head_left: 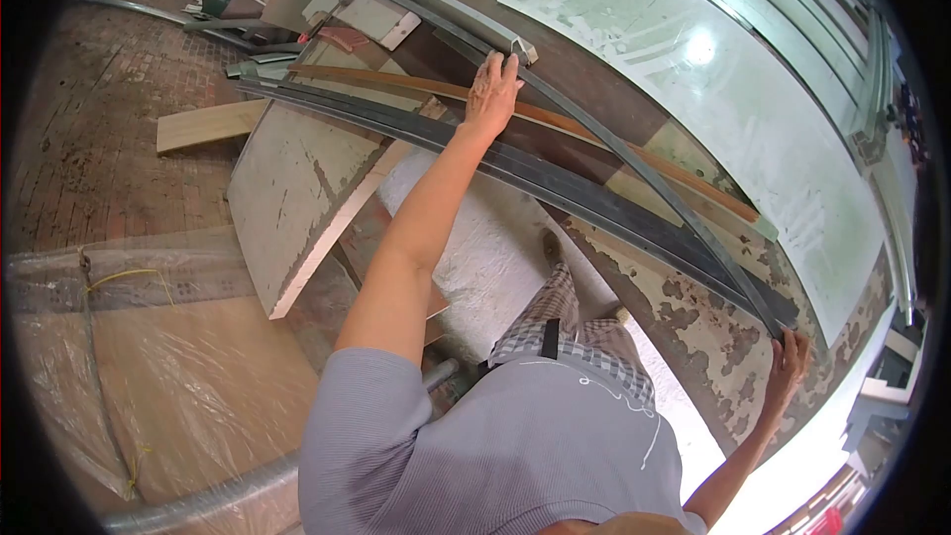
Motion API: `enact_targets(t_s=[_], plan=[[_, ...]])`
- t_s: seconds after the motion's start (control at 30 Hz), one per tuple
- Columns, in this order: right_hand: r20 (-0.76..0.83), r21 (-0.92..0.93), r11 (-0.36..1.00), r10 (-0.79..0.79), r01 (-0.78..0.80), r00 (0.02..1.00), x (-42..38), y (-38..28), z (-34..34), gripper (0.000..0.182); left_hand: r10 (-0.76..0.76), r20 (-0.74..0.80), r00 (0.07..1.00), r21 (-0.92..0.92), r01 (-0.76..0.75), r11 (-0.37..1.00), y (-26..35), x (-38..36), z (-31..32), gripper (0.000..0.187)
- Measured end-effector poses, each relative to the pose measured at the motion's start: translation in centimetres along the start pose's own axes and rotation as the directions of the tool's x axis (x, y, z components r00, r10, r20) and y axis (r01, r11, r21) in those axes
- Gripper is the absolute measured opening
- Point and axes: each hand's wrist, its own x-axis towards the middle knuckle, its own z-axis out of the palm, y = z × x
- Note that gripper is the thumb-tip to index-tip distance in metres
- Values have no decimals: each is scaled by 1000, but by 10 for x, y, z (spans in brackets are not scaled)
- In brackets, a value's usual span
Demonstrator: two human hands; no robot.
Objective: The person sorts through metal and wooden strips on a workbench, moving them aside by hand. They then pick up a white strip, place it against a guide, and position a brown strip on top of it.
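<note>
Head view: my left hand (493, 97) and right hand (790, 361) grasp the dark strip (631, 153). Even support should limit flex between grips.

Dark strip (636, 157) matt, metal-looking; pale sheet (743, 109) glossy; tabletop (693, 322) rough, flaking.

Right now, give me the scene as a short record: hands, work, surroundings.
left hand: fingers at the dark strip, closure unclear
left hand point: left hand
right hand: right hand at the near end of the dark strip, closure unclear
strip path: slants across the brown strip and the right part of the black bars
table: worktable, its surface patchy
far side: pale sheet, smudged
floor, left: wooden board
</note>
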Motion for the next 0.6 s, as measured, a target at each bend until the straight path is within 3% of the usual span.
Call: enact_targets(t_s=[0.1,0.23,0.6], plan=[[-20,36,999,5,-4,1000,3,-3,6,28,37,1,999,-11,-37,999,-6,2,-2,47],[-6,87,994,62,-61,998,3,-10,12,27,-50,16,999,-111,51,992,-8,5,-5,41],[37,166,980,108,-113,993,19,-50,26,28,-42,20,999,-75,44,996,-54,17,5,39]])
